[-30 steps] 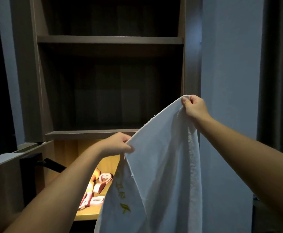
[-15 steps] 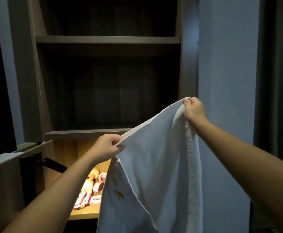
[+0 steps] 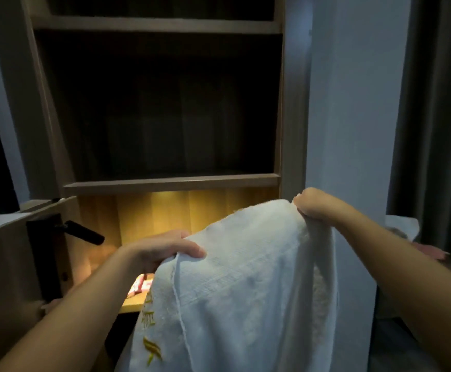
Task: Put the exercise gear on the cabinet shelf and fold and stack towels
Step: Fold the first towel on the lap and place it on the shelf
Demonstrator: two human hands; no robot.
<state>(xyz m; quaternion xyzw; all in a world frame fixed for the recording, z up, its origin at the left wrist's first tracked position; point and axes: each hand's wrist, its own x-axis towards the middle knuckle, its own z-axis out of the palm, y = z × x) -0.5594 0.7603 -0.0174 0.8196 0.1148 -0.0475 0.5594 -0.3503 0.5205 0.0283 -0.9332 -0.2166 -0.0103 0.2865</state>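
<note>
A white towel [image 3: 248, 285] with yellow embroidery near its lower left hangs in front of me, held up by its top edge. My left hand [image 3: 162, 249] grips the towel's left corner with fingers over the edge. My right hand [image 3: 311, 206] pinches the right corner, a little higher. Behind the towel, on the lit wooden cabinet shelf [image 3: 131, 307], lies pink and white exercise gear [image 3: 141, 285], mostly hidden by my left arm and the towel.
The tall cabinet has dark upper shelves [image 3: 170, 181]. An open cabinet door with a black handle [image 3: 82, 232] stands at the left. A white wall panel [image 3: 350, 103] and dark curtain [image 3: 439, 116] are at the right, with more white cloth [image 3: 404, 226] behind my right arm.
Both hands have dropped lower with the towel, and my view has tilted down. The towel's top edge now sits in front of the lit shelf.
</note>
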